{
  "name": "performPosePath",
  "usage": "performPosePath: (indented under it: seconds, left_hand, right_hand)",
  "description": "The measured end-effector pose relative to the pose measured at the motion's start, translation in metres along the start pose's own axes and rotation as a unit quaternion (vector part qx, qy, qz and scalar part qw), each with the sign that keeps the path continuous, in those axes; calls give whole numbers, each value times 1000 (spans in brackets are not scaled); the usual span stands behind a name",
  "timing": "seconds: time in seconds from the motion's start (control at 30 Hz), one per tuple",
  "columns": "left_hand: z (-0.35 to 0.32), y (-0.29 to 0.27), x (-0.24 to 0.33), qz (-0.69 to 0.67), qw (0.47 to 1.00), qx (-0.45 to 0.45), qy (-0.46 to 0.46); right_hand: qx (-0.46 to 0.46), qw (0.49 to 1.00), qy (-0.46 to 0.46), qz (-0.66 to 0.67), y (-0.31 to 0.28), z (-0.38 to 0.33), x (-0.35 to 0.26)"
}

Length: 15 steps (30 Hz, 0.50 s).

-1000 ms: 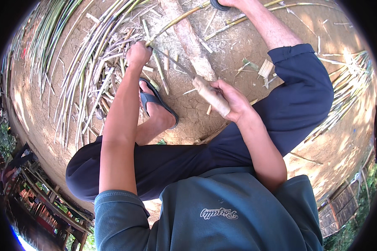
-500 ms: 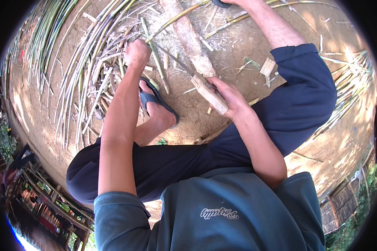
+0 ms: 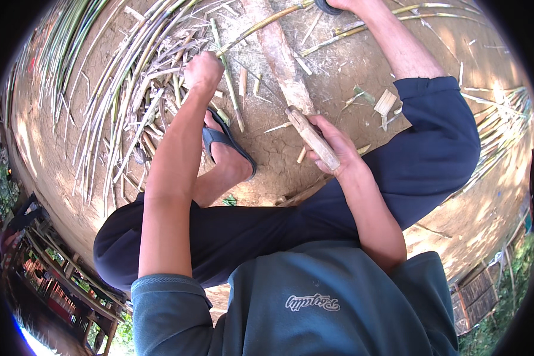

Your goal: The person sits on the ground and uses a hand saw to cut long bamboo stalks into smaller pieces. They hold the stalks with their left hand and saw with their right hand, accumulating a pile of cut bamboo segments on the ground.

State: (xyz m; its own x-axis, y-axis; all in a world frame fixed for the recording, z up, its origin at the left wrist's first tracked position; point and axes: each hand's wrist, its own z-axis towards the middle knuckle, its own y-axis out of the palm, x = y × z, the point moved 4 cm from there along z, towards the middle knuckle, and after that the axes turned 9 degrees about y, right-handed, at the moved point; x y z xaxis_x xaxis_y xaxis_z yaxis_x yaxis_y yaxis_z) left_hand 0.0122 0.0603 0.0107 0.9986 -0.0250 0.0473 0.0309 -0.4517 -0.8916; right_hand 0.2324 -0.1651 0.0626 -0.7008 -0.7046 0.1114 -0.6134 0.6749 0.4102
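My left hand (image 3: 204, 71) is closed around the lower end of a yellow-green cane stalk (image 3: 264, 25). The stalk runs up to the right across a long, pale, worn wooden block (image 3: 282, 62) on the ground. In my right hand (image 3: 345, 149) is a knife (image 3: 313, 137) with a thick, light wooden handle. Its long dark blade shows as a thin line slanting up-left, its tip close to the stalk by my left hand. Part of the stalk under my left fingers is hidden.
Cut stalks (image 3: 115, 83) and chips lie heaped at the left, with a green bundle (image 3: 68, 50) beyond. More stalks (image 3: 498, 124) lie at the right. My sandalled foot (image 3: 225, 151) is below my left hand; my other sandal (image 3: 328, 7) is near the stalk's far end.
The view has shifted slightly, so the ground appears farther right. The knife has turned a little, and its blade now looks thinner. Both hands keep their holds.
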Motion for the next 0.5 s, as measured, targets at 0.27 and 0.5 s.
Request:
performPosePath:
  seconds: [0.27, 0.5]
  left_hand:
    - [3, 8, -6, 2, 1000, 7, 7]
    - [0, 12, -7, -1, 1000, 5, 2]
  right_hand:
    - [25, 999, -19, -19, 14, 2, -1]
    - [46, 997, -46, -44, 19, -6, -9]
